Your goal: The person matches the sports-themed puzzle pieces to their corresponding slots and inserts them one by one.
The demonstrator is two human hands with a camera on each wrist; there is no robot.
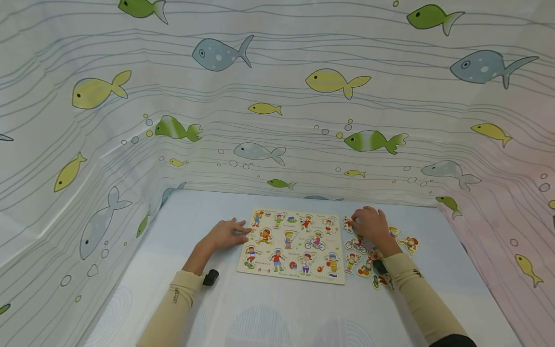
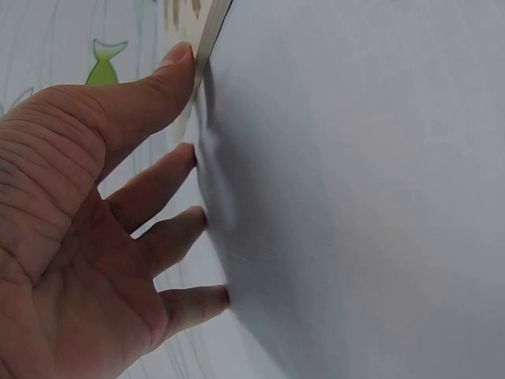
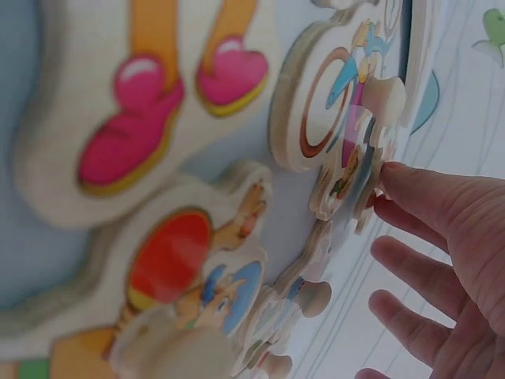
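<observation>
- Wooden puzzle board (image 1: 291,246) lies flat on the pale blue tabletop (image 1: 269,313) in the head view, its long axis running left to right between the two hands. The left hand (image 1: 226,234) rests with straight, spread fingers at the board's left edge, steadying it and gripping nothing. The right hand (image 1: 369,225) sits just past the board's right edge, over a loose scatter of cut-out figure pieces (image 1: 368,255); its fingertips meet at a small figure piece (image 1: 348,223) beside the board's upper right corner. That piece lies right of the board, so the right hand is plainly the nearer one to it, and the board's empty slots lie to that hand's left. A fish-print curtain (image 1: 277,96) walls in the tabletop.
- Left wrist view: the thumb (image 2: 170,67) touches the board's thin edge (image 2: 211,31), while the other fingers (image 2: 170,229) press straight-tipped on the tabletop. Nothing is grasped.
- Right wrist view: close and blurred, the fingertips (image 3: 410,185) touch the rim of the small figure piece (image 3: 347,170), next to a cyclist piece (image 3: 335,103) with a wooden peg. Whether the thumb closes a pinch on it I cannot tell; the fingers look only lightly bent.
</observation>
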